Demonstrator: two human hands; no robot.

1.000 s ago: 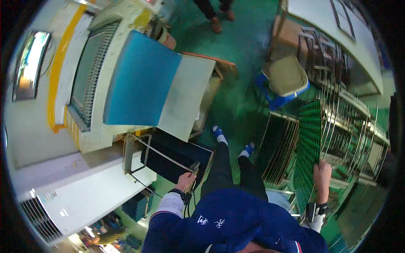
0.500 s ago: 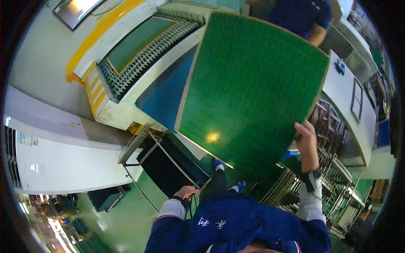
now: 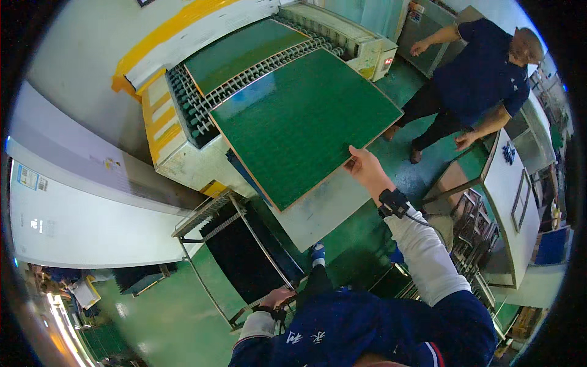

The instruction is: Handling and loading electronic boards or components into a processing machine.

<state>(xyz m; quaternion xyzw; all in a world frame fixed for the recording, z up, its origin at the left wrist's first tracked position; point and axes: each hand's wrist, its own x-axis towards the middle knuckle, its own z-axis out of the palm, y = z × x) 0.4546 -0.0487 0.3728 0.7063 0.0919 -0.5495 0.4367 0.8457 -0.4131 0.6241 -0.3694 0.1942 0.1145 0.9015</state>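
My right hand pinches the near right edge of a large green panel with a copper-coloured rim. The panel lies tilted over the near side of a roller conveyor; whether its far edge touches the rollers I cannot tell. Another green panel lies flat on the rollers just beyond it. Low in front of me, my left hand is closed on the near corner of a metal rack with dark panels in it; its fingertips are partly hidden.
Below the held panel is a pale grey board. A co-worker stands at the far right, arms apart. A white table with a dark frame on it stands at the right, metal racks beside it. A long white cabinet fills the left.
The green panel has moved away from me and left, lowering over the conveyor's near side, with my right hand still on its edge. My left hand stays at the rack. The co-worker now shows fully.
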